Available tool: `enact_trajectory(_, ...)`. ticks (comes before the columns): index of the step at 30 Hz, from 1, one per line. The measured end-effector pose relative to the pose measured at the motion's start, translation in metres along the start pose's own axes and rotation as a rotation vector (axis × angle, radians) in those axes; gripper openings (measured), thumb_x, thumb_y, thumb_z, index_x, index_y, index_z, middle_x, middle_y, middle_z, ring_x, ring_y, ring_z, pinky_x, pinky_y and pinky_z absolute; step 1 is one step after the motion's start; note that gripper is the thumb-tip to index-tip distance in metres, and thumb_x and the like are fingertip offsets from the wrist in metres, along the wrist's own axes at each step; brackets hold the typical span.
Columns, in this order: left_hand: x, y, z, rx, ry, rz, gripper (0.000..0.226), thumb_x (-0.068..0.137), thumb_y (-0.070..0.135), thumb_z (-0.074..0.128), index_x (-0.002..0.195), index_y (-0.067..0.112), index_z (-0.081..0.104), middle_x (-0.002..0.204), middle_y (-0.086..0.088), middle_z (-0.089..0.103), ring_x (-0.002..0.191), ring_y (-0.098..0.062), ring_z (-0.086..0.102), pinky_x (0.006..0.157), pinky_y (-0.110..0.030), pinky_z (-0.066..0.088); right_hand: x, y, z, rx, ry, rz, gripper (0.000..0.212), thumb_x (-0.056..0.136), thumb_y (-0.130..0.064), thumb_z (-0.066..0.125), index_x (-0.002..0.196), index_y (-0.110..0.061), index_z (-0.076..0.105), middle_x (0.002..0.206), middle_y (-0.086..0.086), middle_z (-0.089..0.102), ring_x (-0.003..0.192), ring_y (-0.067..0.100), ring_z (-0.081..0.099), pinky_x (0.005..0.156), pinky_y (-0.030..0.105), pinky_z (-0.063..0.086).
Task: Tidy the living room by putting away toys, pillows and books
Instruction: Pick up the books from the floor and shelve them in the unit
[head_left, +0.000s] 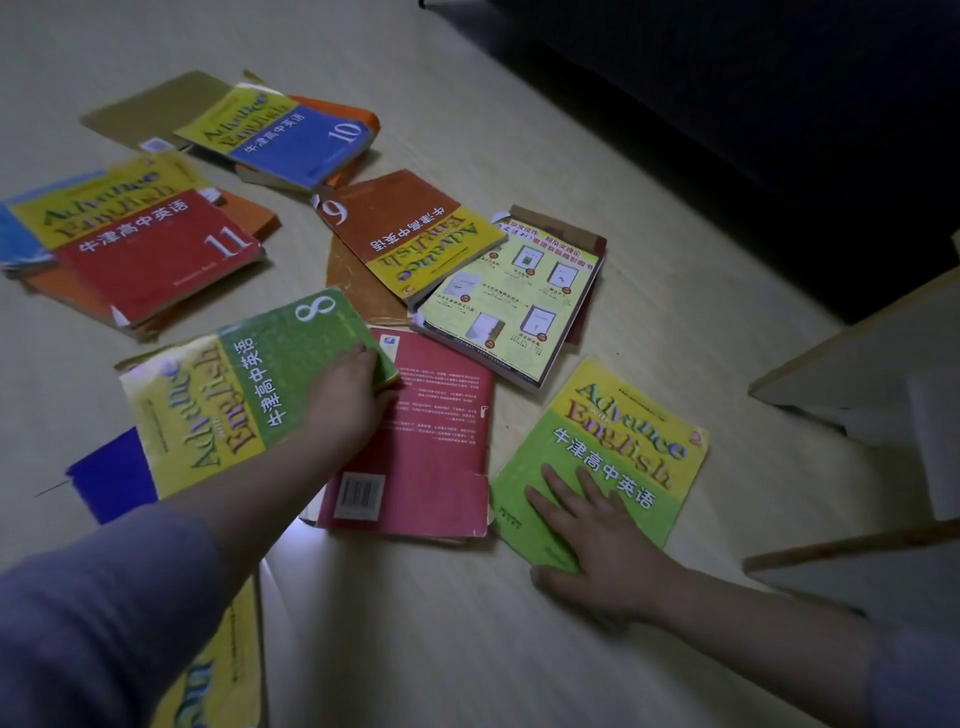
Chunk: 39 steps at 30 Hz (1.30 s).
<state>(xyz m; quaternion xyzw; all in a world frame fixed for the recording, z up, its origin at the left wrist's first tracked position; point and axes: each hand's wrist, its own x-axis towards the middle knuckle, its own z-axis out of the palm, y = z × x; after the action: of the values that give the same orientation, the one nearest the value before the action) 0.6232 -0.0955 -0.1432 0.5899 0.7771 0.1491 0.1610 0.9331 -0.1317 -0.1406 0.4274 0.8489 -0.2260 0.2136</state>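
Books (156, 254) across pale floor (467, 634)

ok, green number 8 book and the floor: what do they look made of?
Green number 8 book: paperback, thin card cover, slightly glossy; its edges are worn and curled. Floor: pale with faint wood grain; laminate or vinyl, cannot tell which.

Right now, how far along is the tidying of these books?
Barely begun. Done: nothing visibly; book 10, book 11 and book 6 lie scattered on the floor. In hand: the left hand grips a corner of green book 8, and the right hand lies flat on the green and yellow book. Left: all of these, plus the red book between the hands. No toys or pillows show.
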Motion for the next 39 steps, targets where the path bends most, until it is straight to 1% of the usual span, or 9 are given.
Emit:
enact_trajectory(5,-0.009,0.004,-0.002,0.029,0.073,0.059,0.015,0.092,0.012,0.052,0.102,0.002,0.058,0.103,-0.022,0.062,0.089,-0.035,0.057,0.066,-0.035,0.035,-0.016,0.000,0.013,-0.007,0.031,-0.098,0.083,0.081,-0.070,0.034,0.151,-0.041,0.000,0.157,-0.016,-0.019,0.143,0.018,-0.024,0.117,0.049,-0.009)
enact_trajectory(8,-0.030,0.013,0.000,-0.055,0.145,0.195,0.023,0.090,0.004,0.052,0.110,0.001,0.062,0.103,-0.022,0.067,0.087,-0.036,0.062,0.064,-0.031,0.035,-0.021,-0.001,0.005,0.198,0.119,-0.066,0.076,0.080,-0.069,0.032,0.147,-0.034,0.031,0.157,-0.016,0.021,0.146,0.010,0.014,0.119,0.034,0.011)
enact_trajectory(12,-0.059,0.029,0.010,-0.106,0.076,0.464,0.041,0.085,0.021,0.046,0.118,0.006,0.064,0.115,-0.014,0.068,0.096,-0.031,0.069,0.080,-0.035,0.053,-0.005,0.001,-0.022,0.867,0.317,0.236,0.033,0.094,-0.043,0.052,0.110,-0.020,0.070,0.114,-0.004,0.070,0.106,0.015,0.063,0.100,0.036,0.046)
enact_trajectory(18,-0.097,0.055,0.026,-0.205,-0.148,0.946,0.039,0.097,0.028,0.043,0.121,0.004,0.063,0.124,-0.009,0.064,0.114,-0.020,0.060,0.103,-0.021,0.038,0.017,0.006,-0.068,1.580,0.181,0.443,0.031,0.094,-0.043,0.050,0.109,-0.016,0.054,0.098,0.008,0.061,0.087,0.023,0.060,0.081,0.035,0.052)
enact_trajectory(23,-0.114,0.066,0.036,-0.190,-0.328,1.155,0.048,0.101,0.031,0.030,0.123,0.002,0.061,0.128,-0.010,0.062,0.116,-0.023,0.058,0.104,-0.032,0.042,0.013,0.028,-0.058,1.079,0.230,0.471,0.051,0.084,-0.048,0.065,0.121,-0.014,0.058,0.115,0.003,0.058,0.096,0.022,0.059,0.082,0.034,0.049)
enact_trajectory(26,-0.120,0.062,0.043,-0.169,-0.414,1.173,0.045,0.101,0.028,0.032,0.123,0.002,0.061,0.129,-0.013,0.061,0.118,-0.023,0.058,0.107,-0.033,0.038,0.003,0.038,-0.051,0.895,0.146,0.342,0.026,0.081,-0.036,0.073,0.069,-0.016,0.063,0.064,-0.003,0.054,0.061,0.014,0.048,0.058,0.025,0.036)
enact_trajectory(28,-0.123,0.061,0.045,-0.135,-0.442,1.185,0.045,0.102,0.029,0.030,0.124,0.003,0.060,0.130,-0.013,0.060,0.120,-0.023,0.056,0.107,-0.035,0.038,-0.001,0.041,-0.047,0.824,0.119,0.307,0.039,0.082,-0.027,0.073,0.056,-0.016,0.048,0.055,-0.003,0.040,0.055,0.013,0.037,0.054,0.027,0.027)
enact_trajectory(35,-0.137,0.075,0.053,-0.012,-0.485,1.275,0.051,0.103,0.033,0.020,0.123,0.011,0.062,0.129,-0.004,0.061,0.122,-0.022,0.055,0.108,-0.046,0.037,-0.031,0.058,-0.030,0.634,-0.016,0.227,0.019,0.085,-0.028,0.069,0.075,-0.013,0.062,0.075,-0.001,0.055,0.070,0.012,0.049,0.061,0.026,0.034)
enact_trajectory(39,-0.149,0.074,0.061,0.129,-0.471,1.387,0.036,0.097,0.036,0.039,0.123,0.024,0.060,0.129,0.006,0.061,0.124,-0.017,0.053,0.107,-0.049,0.037,-0.056,0.062,-0.008,0.574,-0.243,0.382,0.024,0.078,-0.030,0.074,0.069,-0.015,0.057,0.065,-0.001,0.056,0.056,0.013,0.049,0.051,0.023,0.040)
